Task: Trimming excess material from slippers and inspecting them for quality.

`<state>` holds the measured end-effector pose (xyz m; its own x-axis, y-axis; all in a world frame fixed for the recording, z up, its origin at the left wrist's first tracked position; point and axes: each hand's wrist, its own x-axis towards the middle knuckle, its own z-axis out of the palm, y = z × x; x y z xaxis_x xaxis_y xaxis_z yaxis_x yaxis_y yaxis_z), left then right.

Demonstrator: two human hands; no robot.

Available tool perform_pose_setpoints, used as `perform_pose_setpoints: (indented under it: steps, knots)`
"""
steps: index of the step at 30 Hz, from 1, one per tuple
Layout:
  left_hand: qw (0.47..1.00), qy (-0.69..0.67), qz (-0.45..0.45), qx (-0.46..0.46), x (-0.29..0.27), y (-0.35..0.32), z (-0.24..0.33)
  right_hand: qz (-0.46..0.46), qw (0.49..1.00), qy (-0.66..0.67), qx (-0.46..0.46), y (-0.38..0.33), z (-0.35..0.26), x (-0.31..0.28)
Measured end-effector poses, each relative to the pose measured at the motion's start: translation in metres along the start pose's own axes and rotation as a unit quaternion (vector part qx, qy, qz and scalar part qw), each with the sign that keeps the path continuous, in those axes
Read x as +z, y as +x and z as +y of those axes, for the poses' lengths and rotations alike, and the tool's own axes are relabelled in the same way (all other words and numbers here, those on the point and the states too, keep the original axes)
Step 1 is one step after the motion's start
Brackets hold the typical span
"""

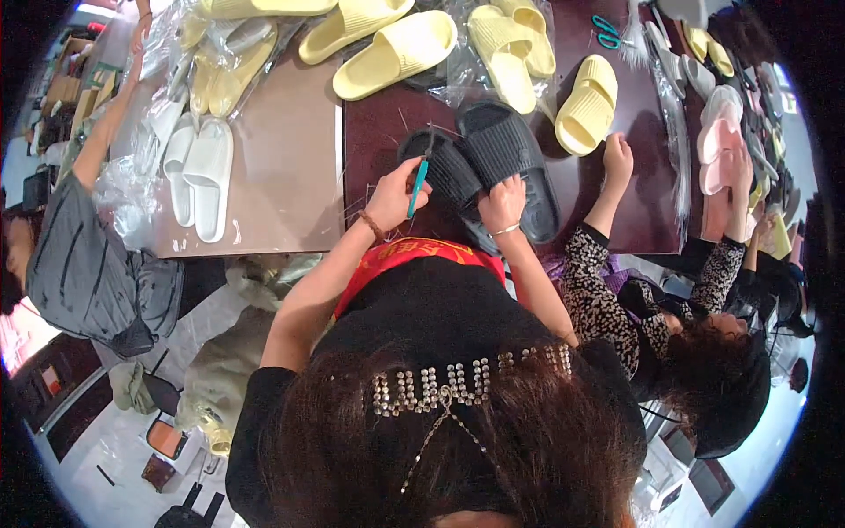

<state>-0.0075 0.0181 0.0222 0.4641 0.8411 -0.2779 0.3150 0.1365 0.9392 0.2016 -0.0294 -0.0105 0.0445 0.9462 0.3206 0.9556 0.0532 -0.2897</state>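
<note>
My left hand (396,195) is closed around small teal snips (418,187), their tip pointing up by the strap of a black ribbed slipper (444,172). A second black slipper (506,145) lies to its right, toe pointing away from me. My right hand (503,204) grips the edges where the two black slippers meet, its fingers bent over the strap. Another dark piece, partly hidden, shows below between my hands. A red cloth with yellow marks (422,251) lies across my lap at the table edge.
Yellow slippers (396,55), some in clear plastic, lie along the far side. White slippers (211,180) stand left, and teal scissors (606,33) far right. On the right a co-worker's hand (619,157) is near a yellow slipper (587,106); another person in grey (84,255) stands left.
</note>
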Motion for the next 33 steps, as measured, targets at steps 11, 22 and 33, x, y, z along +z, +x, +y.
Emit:
perform_pose_setpoints:
  steps: [11,22,33]
  knots:
    - [0.99,-0.11,0.082,0.031,-0.011,0.013,-0.018,-0.126,0.962,0.05,0.236,-0.013,0.028,0.01]
    - [0.872,0.474,0.118,-0.039,-0.033,0.04,-0.051,-0.061,0.982,-0.018,0.179,-0.018,0.035,0.027]
    - [0.854,0.51,0.094,-0.032,-0.044,0.027,-0.056,0.163,0.767,0.456,0.42,0.099,0.198,-0.074]
